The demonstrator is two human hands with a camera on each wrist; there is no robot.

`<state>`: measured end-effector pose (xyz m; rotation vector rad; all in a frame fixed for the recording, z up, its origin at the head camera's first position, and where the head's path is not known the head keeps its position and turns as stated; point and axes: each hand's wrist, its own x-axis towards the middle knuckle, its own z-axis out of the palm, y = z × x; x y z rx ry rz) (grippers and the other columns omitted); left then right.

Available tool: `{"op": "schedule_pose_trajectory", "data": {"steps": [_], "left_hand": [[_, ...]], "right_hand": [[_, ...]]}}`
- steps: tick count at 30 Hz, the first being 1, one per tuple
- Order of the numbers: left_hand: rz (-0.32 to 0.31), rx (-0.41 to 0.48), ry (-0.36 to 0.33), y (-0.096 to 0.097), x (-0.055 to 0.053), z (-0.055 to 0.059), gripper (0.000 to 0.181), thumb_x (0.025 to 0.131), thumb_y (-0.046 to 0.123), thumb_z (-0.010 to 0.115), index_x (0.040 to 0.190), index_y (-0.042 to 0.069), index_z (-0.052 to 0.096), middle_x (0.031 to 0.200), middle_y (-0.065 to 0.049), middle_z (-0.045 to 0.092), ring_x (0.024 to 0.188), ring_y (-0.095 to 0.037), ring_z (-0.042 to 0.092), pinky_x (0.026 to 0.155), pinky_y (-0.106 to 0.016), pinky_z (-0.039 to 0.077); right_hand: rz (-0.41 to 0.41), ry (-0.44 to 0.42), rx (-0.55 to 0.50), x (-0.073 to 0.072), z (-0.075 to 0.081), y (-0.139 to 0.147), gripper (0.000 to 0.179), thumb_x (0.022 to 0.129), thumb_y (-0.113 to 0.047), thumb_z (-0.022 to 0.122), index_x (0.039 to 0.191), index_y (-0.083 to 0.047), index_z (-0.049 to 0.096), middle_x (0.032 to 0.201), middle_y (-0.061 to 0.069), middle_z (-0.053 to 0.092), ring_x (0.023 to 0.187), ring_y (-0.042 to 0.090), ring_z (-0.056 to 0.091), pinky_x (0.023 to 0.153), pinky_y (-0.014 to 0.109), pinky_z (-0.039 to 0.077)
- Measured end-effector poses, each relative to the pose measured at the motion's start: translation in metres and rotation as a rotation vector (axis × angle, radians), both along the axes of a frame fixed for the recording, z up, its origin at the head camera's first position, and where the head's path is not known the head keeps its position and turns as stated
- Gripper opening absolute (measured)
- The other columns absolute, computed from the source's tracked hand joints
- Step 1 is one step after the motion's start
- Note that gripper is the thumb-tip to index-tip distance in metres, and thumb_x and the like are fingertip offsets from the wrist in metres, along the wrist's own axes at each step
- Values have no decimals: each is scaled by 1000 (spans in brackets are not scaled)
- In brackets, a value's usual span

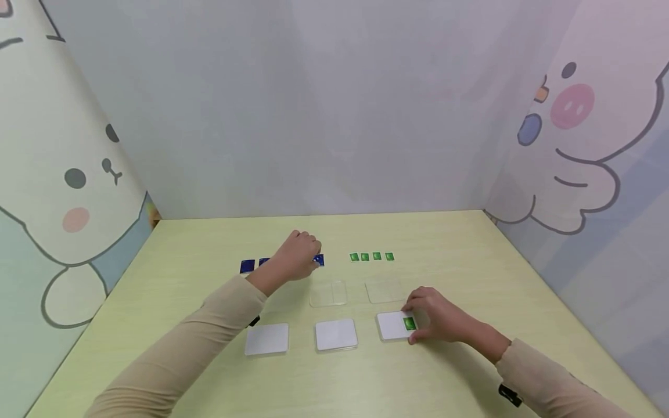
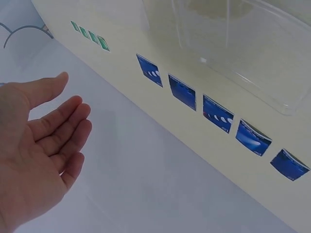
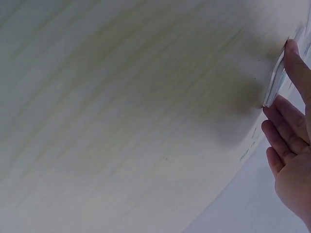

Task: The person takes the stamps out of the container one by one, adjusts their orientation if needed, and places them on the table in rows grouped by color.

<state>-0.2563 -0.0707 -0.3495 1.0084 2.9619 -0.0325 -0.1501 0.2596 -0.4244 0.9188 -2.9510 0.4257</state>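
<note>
My left hand (image 1: 297,255) is over the row of small dark blue square stickers (image 1: 247,266) and partly hides them in the head view. In the left wrist view its fingers (image 2: 68,128) are loosely bent, thumb apart, with nothing visible between them. My right hand (image 1: 436,313) grips the right-hand flat clear case (image 1: 389,326) by its edges, thumb on the near side and fingers on the far side. Inside or on top of that case is a white surface bearing a small green sticker (image 1: 409,323). The right wrist view shows the case's thin edge (image 3: 276,80) between thumb and fingers.
Two more white-topped cases (image 1: 267,339) lie left of the held one. Behind them are transparent lids (image 1: 328,294), one partly hidden by the left arm. Several small green stickers (image 1: 377,256) form a row farther back. A grey curtain (image 1: 324,116) stands behind the table.
</note>
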Motion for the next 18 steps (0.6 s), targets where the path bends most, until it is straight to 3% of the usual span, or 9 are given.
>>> {"op": "schedule_pose_trajectory", "data": {"steps": [18], "left_hand": [[-86,82,-32,54,21,-9,28,93,29,67,112,9,69,112,-4,70,109,-22,59,100,-39,42]], "right_hand": [[-24,-28,-58,-2,-7,6,54,66,-52,85,103,-14,74,103,-6,67,99,13,56,89,38,49]]}}
